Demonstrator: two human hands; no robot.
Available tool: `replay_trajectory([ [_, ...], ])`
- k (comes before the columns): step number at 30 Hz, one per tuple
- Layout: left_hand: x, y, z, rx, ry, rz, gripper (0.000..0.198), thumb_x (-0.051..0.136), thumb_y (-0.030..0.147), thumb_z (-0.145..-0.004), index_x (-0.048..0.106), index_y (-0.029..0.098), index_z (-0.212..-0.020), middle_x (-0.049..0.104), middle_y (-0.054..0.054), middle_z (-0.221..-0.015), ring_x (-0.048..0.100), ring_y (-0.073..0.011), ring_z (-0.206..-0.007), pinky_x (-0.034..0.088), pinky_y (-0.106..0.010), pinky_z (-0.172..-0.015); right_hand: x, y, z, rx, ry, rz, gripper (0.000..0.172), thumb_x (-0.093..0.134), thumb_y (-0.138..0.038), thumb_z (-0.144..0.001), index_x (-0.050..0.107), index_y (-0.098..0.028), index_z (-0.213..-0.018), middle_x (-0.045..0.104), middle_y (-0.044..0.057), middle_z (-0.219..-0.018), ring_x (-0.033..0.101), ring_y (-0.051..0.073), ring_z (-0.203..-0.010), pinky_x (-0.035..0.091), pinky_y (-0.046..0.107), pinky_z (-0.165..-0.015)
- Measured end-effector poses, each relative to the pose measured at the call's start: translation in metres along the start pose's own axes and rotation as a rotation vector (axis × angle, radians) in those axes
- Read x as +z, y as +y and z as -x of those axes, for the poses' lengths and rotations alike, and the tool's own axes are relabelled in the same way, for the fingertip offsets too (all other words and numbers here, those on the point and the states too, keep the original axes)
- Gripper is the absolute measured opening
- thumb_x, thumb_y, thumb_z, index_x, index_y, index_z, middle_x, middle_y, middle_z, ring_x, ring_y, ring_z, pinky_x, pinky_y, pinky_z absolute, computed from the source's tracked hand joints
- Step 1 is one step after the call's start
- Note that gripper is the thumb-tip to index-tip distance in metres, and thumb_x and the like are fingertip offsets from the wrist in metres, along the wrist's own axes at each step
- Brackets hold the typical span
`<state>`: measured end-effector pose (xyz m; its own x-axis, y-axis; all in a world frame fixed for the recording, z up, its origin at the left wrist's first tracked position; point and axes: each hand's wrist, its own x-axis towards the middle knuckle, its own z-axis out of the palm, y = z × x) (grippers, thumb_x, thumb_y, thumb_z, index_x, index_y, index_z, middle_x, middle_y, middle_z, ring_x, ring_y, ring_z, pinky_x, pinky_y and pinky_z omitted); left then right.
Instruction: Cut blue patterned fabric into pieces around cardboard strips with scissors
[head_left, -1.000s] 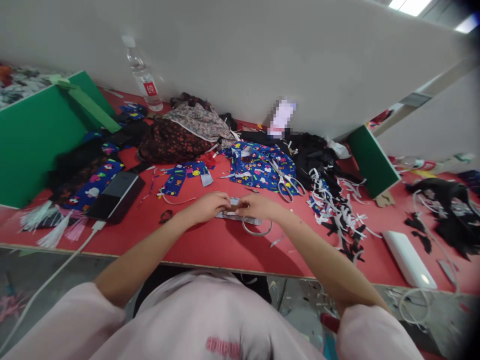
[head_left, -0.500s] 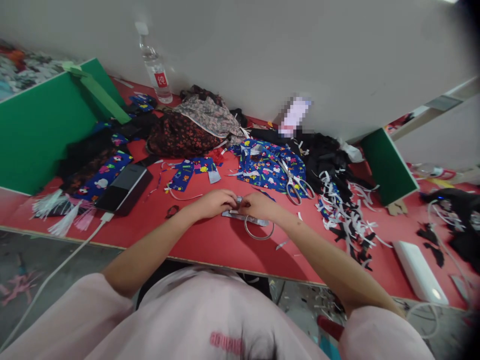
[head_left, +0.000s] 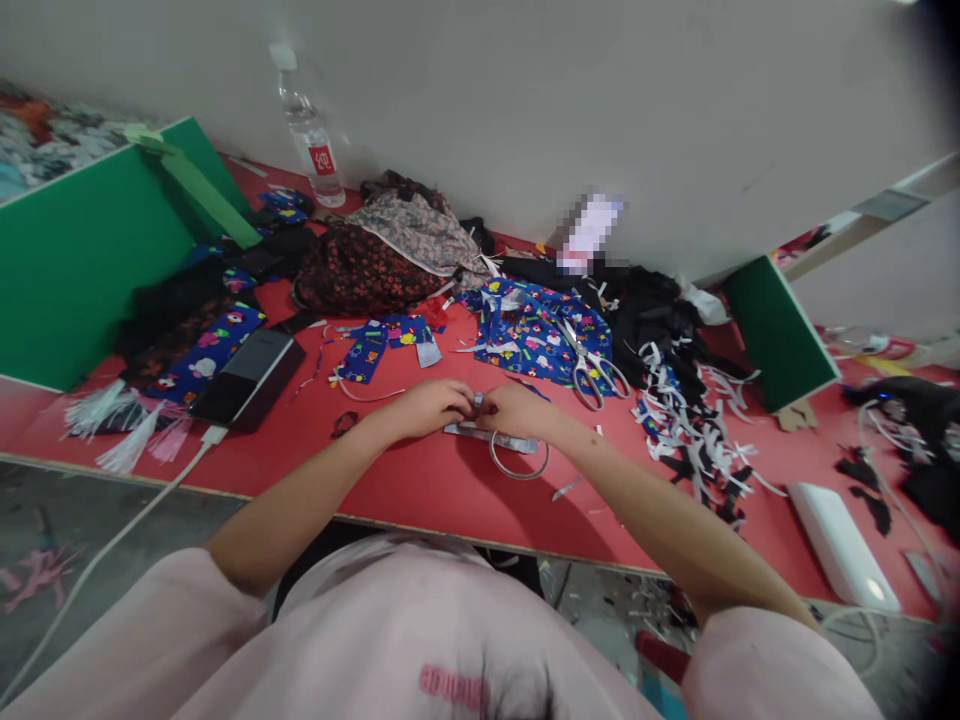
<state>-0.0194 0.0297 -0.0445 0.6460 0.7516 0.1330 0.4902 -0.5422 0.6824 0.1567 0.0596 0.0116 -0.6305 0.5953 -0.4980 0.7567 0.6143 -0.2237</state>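
Observation:
My left hand [head_left: 439, 405] and my right hand [head_left: 514, 410] are close together over the red table. Their fingers are closed around the ends of something small and pale that I cannot make out. Under them lies a flat silvery-grey strip [head_left: 525, 442]. A thin pale ring [head_left: 519, 475] hangs below my right hand, partly over that strip. Beyond my hands are a blue patterned cloth [head_left: 517, 335] and scissors [head_left: 589, 365], which lie with their handles toward me.
Behind are dark floral fabric [head_left: 367, 275] and a water bottle [head_left: 319, 160]. At the left sits a black power bank [head_left: 251, 375]. White and black scraps [head_left: 701, 440], a white device [head_left: 840, 545] and a green divider [head_left: 780, 335] are at the right. A phone [head_left: 589, 235] leans against the wall.

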Motion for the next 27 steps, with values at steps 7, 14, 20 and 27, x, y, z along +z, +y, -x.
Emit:
replay_trajectory([
  [7, 0.0, 0.002, 0.0, -0.004, -0.004, -0.011, 0.02, 0.054, 0.008, -0.077, 0.071, 0.014, -0.086, 0.067, -0.009, -0.098, 0.06, -0.0165, -0.093, 0.044, -0.025, -0.084, -0.005, -0.003, 0.0, 0.009, -0.047, 0.04, 0.031, 0.047, -0.035, -0.081, 0.072, -0.017, -0.088, 0.071, 0.008, -0.082, 0.059, 0.014, -0.067, 0.032, 0.021, -0.053],
  [14, -0.002, 0.005, 0.0, -0.003, -0.008, -0.027, 0.019, 0.053, 0.011, -0.079, 0.071, 0.015, -0.085, 0.066, -0.008, -0.098, 0.06, -0.0152, -0.092, 0.043, -0.024, -0.084, -0.006, -0.007, 0.001, 0.028, -0.068, 0.066, 0.032, 0.046, -0.034, -0.083, 0.071, -0.016, -0.089, 0.07, 0.01, -0.083, 0.059, 0.014, -0.067, 0.031, 0.022, -0.053],
  [20, 0.001, 0.012, 0.001, -0.038, 0.027, -0.061, 0.018, 0.053, 0.014, -0.08, 0.07, 0.015, -0.081, 0.066, -0.009, -0.095, 0.058, -0.0169, -0.092, 0.042, -0.027, -0.084, -0.005, -0.006, -0.001, 0.03, -0.066, 0.027, 0.031, 0.047, -0.032, -0.082, 0.071, -0.014, -0.091, 0.07, 0.011, -0.085, 0.059, 0.014, -0.067, 0.031, 0.022, -0.053],
  [27, 0.005, 0.012, 0.001, -0.031, 0.027, -0.072, 0.017, 0.053, 0.012, -0.079, 0.069, 0.015, -0.077, 0.065, -0.008, -0.091, 0.056, -0.0169, -0.089, 0.041, -0.027, -0.082, -0.011, 0.008, 0.016, -0.002, -0.119, -0.114, 0.029, 0.045, -0.032, -0.083, 0.068, -0.019, -0.094, 0.07, 0.003, -0.075, 0.058, 0.011, -0.061, 0.032, 0.018, -0.05],
])
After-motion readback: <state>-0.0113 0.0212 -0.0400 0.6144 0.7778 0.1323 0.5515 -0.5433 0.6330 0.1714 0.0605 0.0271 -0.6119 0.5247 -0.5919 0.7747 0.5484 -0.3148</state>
